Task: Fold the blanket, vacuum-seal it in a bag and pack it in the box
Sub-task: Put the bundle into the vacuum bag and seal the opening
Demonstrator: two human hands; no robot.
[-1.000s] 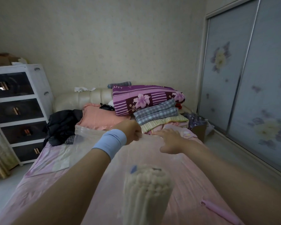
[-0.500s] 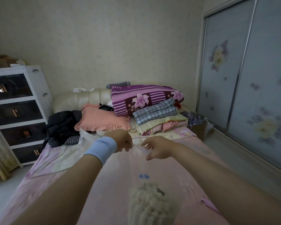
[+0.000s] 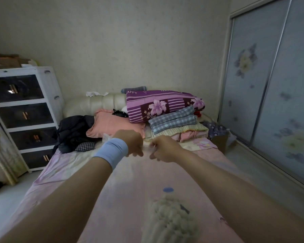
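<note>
Mid-frame, the left hand and right hand each pinch the clear bag's far edge above the pink bed, the folded cream blanket inside at lower centre; sealing looks underway, and next comes pressing the opening shut along its length.

Bare forearms; a light blue wristband circles the left wrist.

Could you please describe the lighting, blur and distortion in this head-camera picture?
Head view: dim, flat light, no hard shadows, one small reflection on the drawer unit. Head view: wide-angle bowing curves the wardrobe door. Head view: the cream blanket at the bottom edge is smeared; the left hand and right hand pinching the clear bag look sharper.
</note>
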